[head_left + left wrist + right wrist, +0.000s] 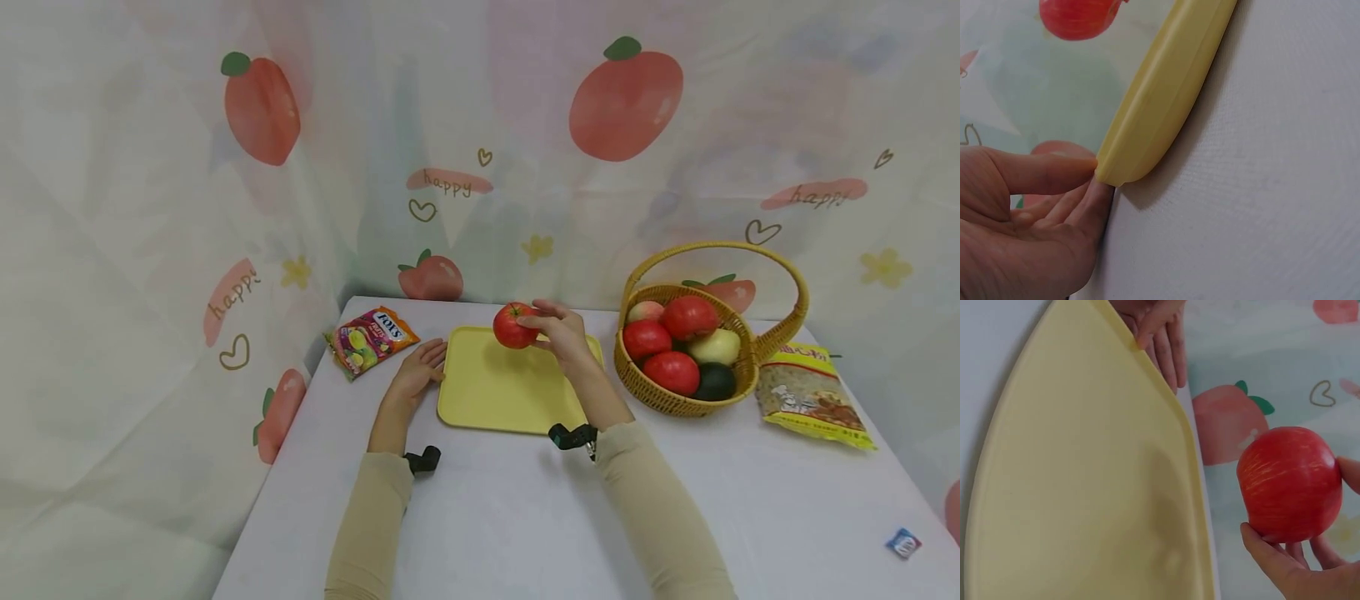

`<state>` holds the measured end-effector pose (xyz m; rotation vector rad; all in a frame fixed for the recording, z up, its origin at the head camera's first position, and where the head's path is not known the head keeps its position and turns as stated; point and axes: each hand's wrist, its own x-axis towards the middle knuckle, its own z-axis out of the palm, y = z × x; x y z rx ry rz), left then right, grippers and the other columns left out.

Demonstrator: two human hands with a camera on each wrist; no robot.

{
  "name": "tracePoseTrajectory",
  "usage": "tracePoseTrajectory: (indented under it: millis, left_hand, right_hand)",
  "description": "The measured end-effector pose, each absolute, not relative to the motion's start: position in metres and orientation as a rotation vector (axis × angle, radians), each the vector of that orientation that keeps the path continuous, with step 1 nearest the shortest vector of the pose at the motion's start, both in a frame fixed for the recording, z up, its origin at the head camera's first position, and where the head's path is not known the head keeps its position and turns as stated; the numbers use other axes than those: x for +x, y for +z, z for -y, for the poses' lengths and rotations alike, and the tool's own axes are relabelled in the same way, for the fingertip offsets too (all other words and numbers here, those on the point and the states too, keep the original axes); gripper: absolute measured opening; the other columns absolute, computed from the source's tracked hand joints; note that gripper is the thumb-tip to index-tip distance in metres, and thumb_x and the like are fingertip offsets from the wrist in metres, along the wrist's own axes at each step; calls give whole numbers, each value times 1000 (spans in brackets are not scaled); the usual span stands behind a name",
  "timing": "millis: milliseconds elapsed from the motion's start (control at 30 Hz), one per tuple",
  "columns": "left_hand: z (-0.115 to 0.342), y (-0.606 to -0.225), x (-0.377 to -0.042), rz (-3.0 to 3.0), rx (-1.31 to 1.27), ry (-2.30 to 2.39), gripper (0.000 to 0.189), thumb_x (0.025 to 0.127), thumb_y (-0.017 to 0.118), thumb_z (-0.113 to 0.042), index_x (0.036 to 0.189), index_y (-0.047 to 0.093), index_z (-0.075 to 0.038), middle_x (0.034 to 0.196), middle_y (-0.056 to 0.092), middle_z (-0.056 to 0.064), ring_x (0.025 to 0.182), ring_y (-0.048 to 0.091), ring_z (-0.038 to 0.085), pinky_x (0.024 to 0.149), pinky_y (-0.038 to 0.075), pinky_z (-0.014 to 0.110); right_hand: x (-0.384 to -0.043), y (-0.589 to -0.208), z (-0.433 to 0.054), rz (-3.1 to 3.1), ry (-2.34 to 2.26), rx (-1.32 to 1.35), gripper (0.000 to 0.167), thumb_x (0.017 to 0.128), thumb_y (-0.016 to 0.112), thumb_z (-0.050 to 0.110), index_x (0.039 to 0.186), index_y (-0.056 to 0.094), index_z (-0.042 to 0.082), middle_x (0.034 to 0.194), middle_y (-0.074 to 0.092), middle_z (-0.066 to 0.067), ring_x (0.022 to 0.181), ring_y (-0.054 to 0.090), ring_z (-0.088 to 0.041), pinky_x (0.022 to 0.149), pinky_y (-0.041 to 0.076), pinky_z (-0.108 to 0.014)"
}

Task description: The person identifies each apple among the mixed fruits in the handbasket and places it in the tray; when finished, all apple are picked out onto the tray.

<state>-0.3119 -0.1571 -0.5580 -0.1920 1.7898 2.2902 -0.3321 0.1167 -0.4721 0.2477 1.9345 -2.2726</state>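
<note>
A red apple [513, 326] is gripped by my right hand [561, 333] above the far part of a yellow tray [510, 392]. Thumb and fingertips hold the apple from its sides in the right wrist view, clear of the tray's surface. My left hand [417, 372] lies beside the tray's left edge. Its thumb [1054, 174] touches the rim, and the other fingers [1163, 353] extend fairly straight along the outside. Part of those fingers is hidden behind the tray's rim in the left wrist view.
A wicker basket [626, 377] with a tall handle holds several fruits right of the tray. Beside it lies a yellow food bag [813, 396]. A FOX'S candy bag [371, 340] lies at the far left, and a small blue packet [903, 544] near the right edge.
</note>
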Motion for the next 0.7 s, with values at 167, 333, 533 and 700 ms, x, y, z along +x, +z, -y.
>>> tracePoseTrajectory:
  millis: [167, 333, 533, 700]
  left_hand:
    - [157, -556, -311, -1789, -178, 2292, 84, 80, 44, 33, 159, 34, 4, 163, 38, 23, 153, 35, 33, 124, 32, 43]
    - [157, -557, -311, -1781, -189, 2298, 83, 81, 45, 32, 159, 34, 4, 163, 38, 23, 153, 36, 33, 124, 32, 43]
    - [156, -558, -312, -1778, -205, 2298, 81, 83, 46, 31, 158, 37, 2, 162, 40, 22, 152, 37, 31, 124, 32, 43]
    - [157, -559, -312, -1788, -207, 2295, 81, 83, 45, 32, 158, 37, 2, 162, 40, 22, 152, 36, 32, 124, 32, 43]
  right_hand:
    - [-338, -482, -108, -1926, -2280, 269, 64, 87, 80, 9, 146, 56, 3, 144, 58, -18, 125, 59, -31, 107, 53, -53]
    - [-340, -489, -99, -1946, -2259, 275, 66, 88, 80, 9, 148, 54, 2, 145, 57, -19, 127, 58, -32, 109, 51, -54]
    - [-343, -494, -86, -1960, -2235, 284, 64, 88, 79, 8, 147, 55, 2, 143, 57, -19, 123, 59, -30, 108, 51, -55]
    - [-346, -497, -76, -1953, -2218, 275, 64, 88, 80, 8, 147, 56, 3, 144, 56, -19, 125, 58, -32, 107, 51, -55]
